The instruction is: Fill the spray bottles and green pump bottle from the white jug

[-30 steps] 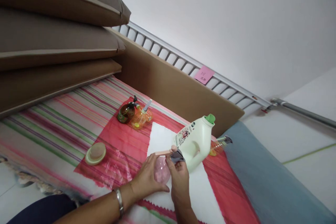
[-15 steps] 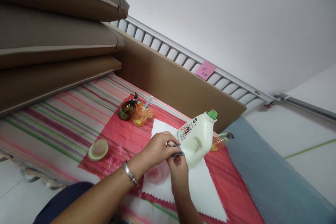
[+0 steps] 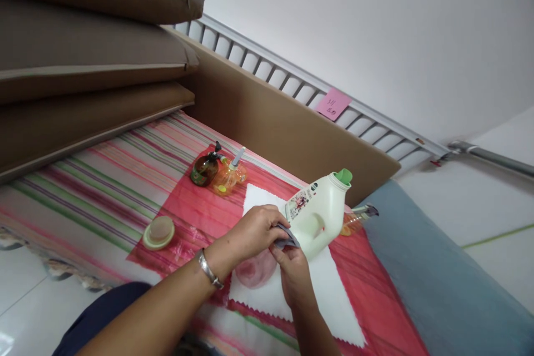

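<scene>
My left hand point(image 3: 259, 232), with a silver bracelet at its wrist, pinches one side of a small, thin grey piece point(image 3: 287, 237). On its other side my right hand point(image 3: 295, 271) grips it too; whether it is cloth or something stiffer I cannot tell. Right behind my hands stands a pale green plastic jug point(image 3: 334, 211) with a printed label and an open bright green spout point(image 3: 344, 176). A translucent pink round container point(image 3: 255, 270) sits below my hands on a white zigzag-edged cloth point(image 3: 342, 306), partly hidden by them.
Two pump bottles, one dark point(image 3: 203, 171) and one amber point(image 3: 227, 178), stand back left on a red sheet point(image 3: 179, 206). A pale green cap point(image 3: 159, 232) lies at left. Another amber bottle point(image 3: 351, 224) is behind the jug. Brown cushions point(image 3: 95, 39) are stacked at far left.
Both hands have shifted slightly, and more of the grey piece shows between my fingers, spread flatter. The whole view has moved a little. The jug and bottles keep their places.
</scene>
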`<action>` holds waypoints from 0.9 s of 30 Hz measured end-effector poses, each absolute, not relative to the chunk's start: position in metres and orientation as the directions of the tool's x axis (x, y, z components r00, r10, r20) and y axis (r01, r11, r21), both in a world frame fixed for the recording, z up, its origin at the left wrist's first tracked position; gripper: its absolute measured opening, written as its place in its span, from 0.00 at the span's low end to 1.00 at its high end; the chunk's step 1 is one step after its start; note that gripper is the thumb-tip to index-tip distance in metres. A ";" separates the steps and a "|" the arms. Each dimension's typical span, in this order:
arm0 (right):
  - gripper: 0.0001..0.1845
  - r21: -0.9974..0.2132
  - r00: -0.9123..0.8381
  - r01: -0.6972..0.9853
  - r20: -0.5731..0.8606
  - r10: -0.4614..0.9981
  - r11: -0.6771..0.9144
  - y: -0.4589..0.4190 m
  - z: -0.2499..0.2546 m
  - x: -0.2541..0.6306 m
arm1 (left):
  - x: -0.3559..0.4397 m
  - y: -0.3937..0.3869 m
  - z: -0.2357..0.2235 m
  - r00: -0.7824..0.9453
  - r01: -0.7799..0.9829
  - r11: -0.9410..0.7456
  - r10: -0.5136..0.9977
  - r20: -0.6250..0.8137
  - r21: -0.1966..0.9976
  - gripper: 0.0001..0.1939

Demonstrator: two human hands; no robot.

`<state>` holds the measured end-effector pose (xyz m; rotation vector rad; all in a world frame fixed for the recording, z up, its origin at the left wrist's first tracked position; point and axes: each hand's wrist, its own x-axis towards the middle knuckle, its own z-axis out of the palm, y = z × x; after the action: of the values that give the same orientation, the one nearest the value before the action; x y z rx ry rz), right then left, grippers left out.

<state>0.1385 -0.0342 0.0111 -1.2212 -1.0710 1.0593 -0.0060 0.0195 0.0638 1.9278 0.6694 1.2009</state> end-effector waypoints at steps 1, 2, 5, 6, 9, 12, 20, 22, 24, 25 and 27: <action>0.19 -0.998 0.173 -0.040 0.043 0.984 0.051 -0.035 0.011 0.139 | -0.005 0.020 0.065 0.440 0.045 -0.603 0.728 0.526 0.797 0.05; 0.19 -0.998 0.156 -0.045 0.036 0.987 0.044 -0.035 0.012 0.140 | -0.005 0.021 0.067 0.459 0.044 -0.627 0.704 0.542 0.778 0.05; 0.17 -0.998 0.071 -0.056 0.016 0.997 0.020 -0.039 0.014 0.144 | -0.005 0.023 0.069 0.512 0.035 -0.692 0.632 0.582 0.721 0.04; 0.17 -0.998 0.055 -0.055 0.012 0.998 0.015 -0.039 0.014 0.144 | -0.005 0.023 0.070 0.527 0.032 -0.707 0.613 0.588 0.707 0.04; 0.18 -0.999 0.095 -0.040 0.018 0.995 0.022 -0.038 0.014 0.145 | -0.007 0.025 0.070 0.554 0.025 -0.716 0.591 0.587 0.697 0.04; 0.20 -1.000 0.119 -0.020 0.016 0.993 0.019 -0.037 0.016 0.146 | -0.007 0.026 0.070 0.564 0.019 -0.705 0.593 0.575 0.709 0.04; 0.16 -0.996 0.155 0.084 0.035 0.987 0.022 -0.040 0.025 0.148 | -0.007 0.026 0.068 0.555 -0.002 -0.692 0.600 0.577 0.722 0.05; 0.18 -0.996 0.120 0.090 0.007 0.993 -0.004 -0.040 0.024 0.147 | -0.007 0.026 0.068 0.557 -0.006 -0.690 0.599 0.575 0.724 0.05; 0.20 -0.992 0.118 0.123 0.000 0.993 -0.015 -0.040 0.022 0.146 | -0.007 0.025 0.068 0.560 -0.004 -0.696 0.594 0.578 0.718 0.05; 0.21 -0.989 0.136 0.148 0.010 0.991 -0.010 -0.040 0.021 0.146 | -0.008 0.025 0.068 0.560 0.000 -0.700 0.592 0.580 0.715 0.05; 0.20 -0.982 0.180 0.189 0.042 0.983 0.007 -0.040 0.021 0.145 | -0.009 0.025 0.069 0.559 0.003 -0.702 0.592 0.581 0.712 0.05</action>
<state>0.1454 -0.0404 0.0214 -1.4084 -1.2158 0.9577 -0.0085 0.0249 0.0685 2.1201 0.4754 1.1264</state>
